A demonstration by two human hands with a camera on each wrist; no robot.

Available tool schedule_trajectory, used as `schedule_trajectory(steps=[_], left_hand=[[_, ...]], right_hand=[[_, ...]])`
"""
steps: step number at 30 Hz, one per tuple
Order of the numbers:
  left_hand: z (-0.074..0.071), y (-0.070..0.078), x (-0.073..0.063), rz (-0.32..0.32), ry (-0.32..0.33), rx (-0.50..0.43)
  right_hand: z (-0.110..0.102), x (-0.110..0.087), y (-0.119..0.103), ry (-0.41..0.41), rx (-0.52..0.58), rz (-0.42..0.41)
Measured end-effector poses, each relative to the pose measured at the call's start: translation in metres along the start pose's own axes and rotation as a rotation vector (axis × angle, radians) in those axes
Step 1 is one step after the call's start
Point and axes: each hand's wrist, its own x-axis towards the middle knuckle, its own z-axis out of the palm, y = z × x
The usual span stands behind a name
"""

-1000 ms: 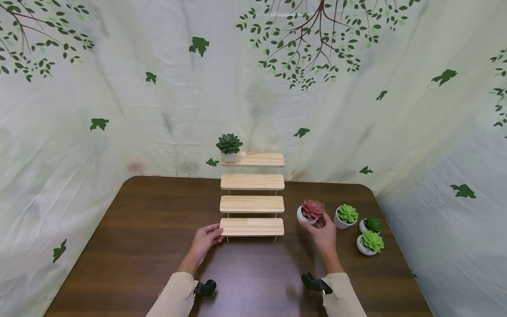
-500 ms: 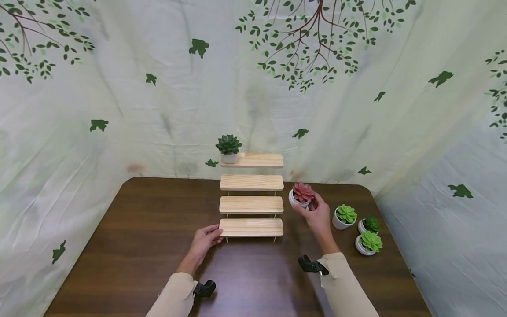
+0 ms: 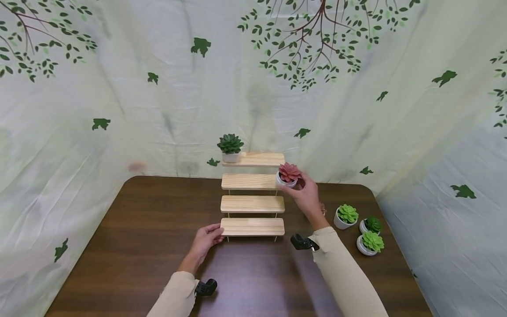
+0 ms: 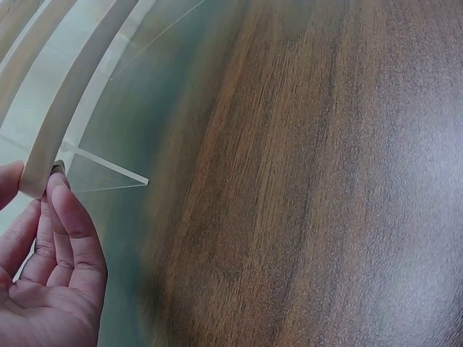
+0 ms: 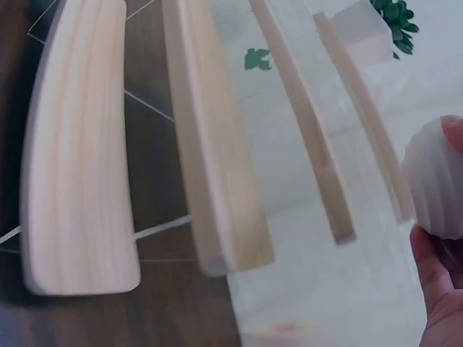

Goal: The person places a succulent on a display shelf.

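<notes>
- Though probably light, stiff and slick-walled, grip red rosette succulent in ribbed white pot [image 3: 288,174] low around its sides
- Held in right hand [image 3: 306,197] near upper right of pale wooden four-tier stand [image 3: 252,204]; cannot tell if touching
- Pinching lowest tier [image 3: 252,227] at left end with left hand [image 3: 207,238]
- Since earlier frame: carried leftward, closer to stand

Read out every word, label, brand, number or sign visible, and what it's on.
None: no lettering or numbers show on the pots, shelf or table. The cloth has only printed leaves and branches. Any marking on the black wrist mounts would be too small to read.
</notes>
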Motion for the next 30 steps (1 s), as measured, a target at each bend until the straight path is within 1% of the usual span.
schedule_trajectory(steps=[4,7,13,17,23,28,30], left_hand=[[0.0,0.001,0.0,0.007,-0.006,-0.006],[0.0,0.001,0.0,0.011,-0.009,0.004],[0.001,0.002,-0.001,-0.006,0.006,0.023],[0.002,0.003,-0.002,-0.008,0.006,0.031],[0.002,0.004,-0.002,-0.001,-0.005,0.023],[0.001,0.003,-0.002,-0.006,-0.003,0.024],[0.001,0.002,-0.001,-0.008,0.002,0.019]], right_hand=[[0.009,0.011,-0.008,-0.011,-0.053,-0.007],[0.016,0.02,-0.013,-0.025,-0.061,-0.022],[0.03,0.04,-0.024,-0.05,-0.056,-0.061],[0.037,0.051,-0.03,-0.078,-0.064,-0.052],[0.048,0.062,-0.034,-0.105,-0.114,-0.045],[0.058,0.07,-0.035,-0.119,-0.204,-0.023],[0.062,0.073,-0.035,-0.12,-0.223,-0.015]])
